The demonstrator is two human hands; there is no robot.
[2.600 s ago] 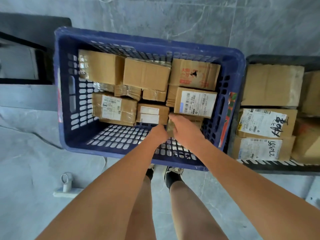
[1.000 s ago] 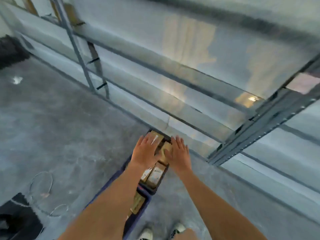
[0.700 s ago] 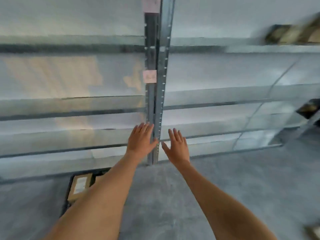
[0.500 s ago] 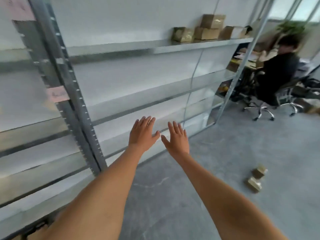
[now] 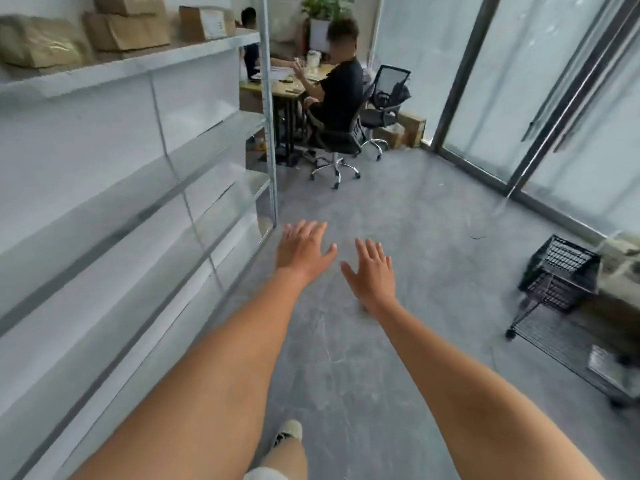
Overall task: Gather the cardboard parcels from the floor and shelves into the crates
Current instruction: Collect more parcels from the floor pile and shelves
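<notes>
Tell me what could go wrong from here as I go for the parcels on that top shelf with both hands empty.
1. The cardboard parcels sit high on the top shelf, two of them stacked; pulling the lower one may tip the upper off.
2. The left hand and right hand are open and far from them, so a stretched grip could slip.
3. The wire rack and the seated person's chair narrow the walkway.

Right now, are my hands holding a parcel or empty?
Empty. The left hand and the right hand are spread flat above the floor, fingers straight, with nothing between them.
</notes>
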